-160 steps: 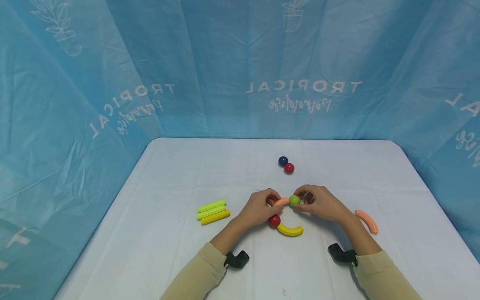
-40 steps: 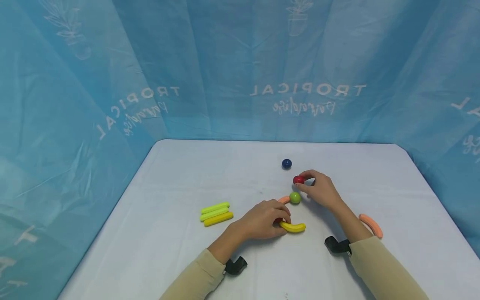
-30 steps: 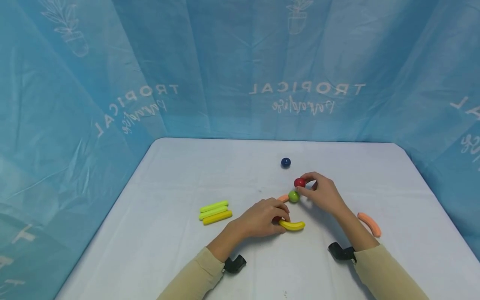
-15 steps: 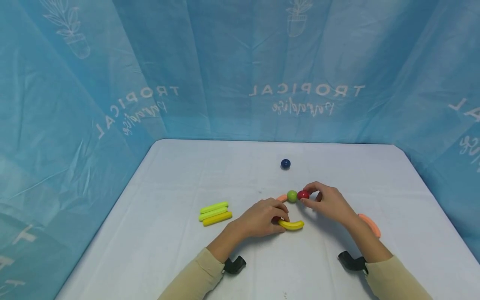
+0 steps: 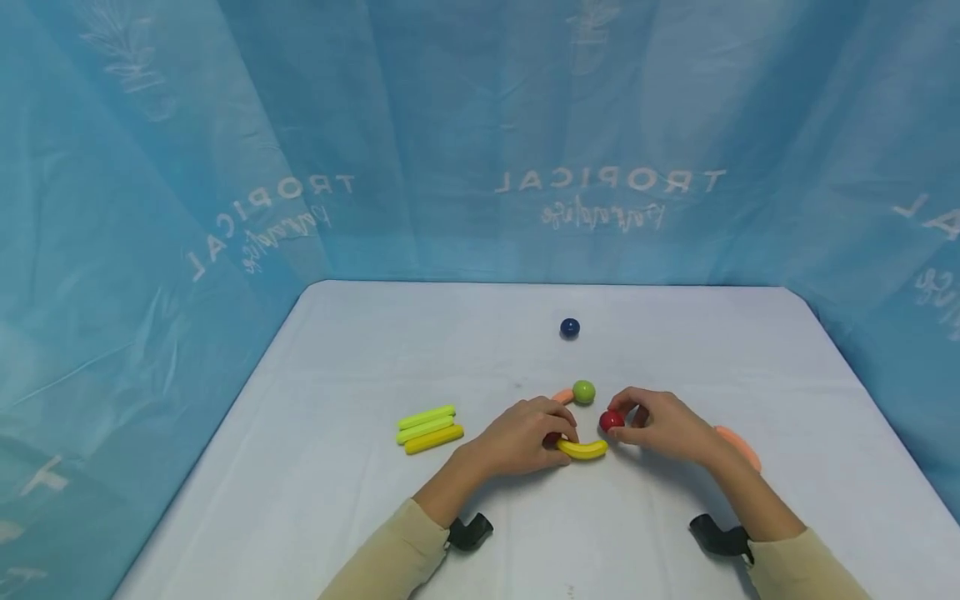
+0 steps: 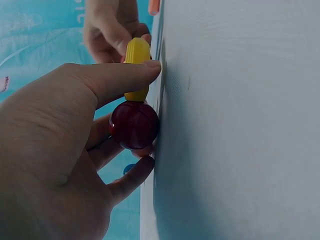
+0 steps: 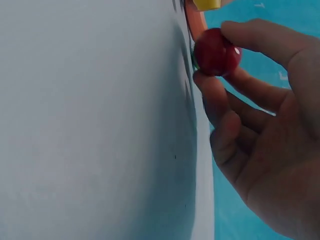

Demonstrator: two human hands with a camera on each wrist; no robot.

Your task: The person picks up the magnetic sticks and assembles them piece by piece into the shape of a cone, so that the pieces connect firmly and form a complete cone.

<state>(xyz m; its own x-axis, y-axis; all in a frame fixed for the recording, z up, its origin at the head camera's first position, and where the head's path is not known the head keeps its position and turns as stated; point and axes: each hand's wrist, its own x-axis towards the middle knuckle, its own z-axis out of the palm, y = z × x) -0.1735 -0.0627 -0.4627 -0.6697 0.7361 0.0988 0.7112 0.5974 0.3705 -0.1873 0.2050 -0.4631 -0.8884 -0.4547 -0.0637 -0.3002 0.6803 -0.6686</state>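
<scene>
My left hand [image 5: 522, 442] pinches a yellow curved stick [image 5: 587, 451], thumb laid across it in the left wrist view. A dark red ball [image 6: 134, 125] sits at that stick's near end, inside the curl of my fingers and mostly hidden in the head view. Thumb and fingertips of my right hand [image 5: 663, 422] pinch another red ball [image 5: 611, 421], up and right of the yellow stick's free end. Behind them a green ball [image 5: 583, 392] touches the end of an orange curved stick [image 5: 564, 397], partly covered by my left hand.
Several straight yellow-green and yellow sticks [image 5: 431, 429] lie side by side to the left. A dark blue ball [image 5: 570, 327] lies farther back. Another orange curved stick [image 5: 738, 447] lies partly behind my right forearm. The white table [image 5: 360, 350] is bordered by blue curtains.
My right hand has carried its red ball from beside the blue ball, past the green ball's right side, down toward the yellow stick. My left hand moved from the orange stick to the yellow one.
</scene>
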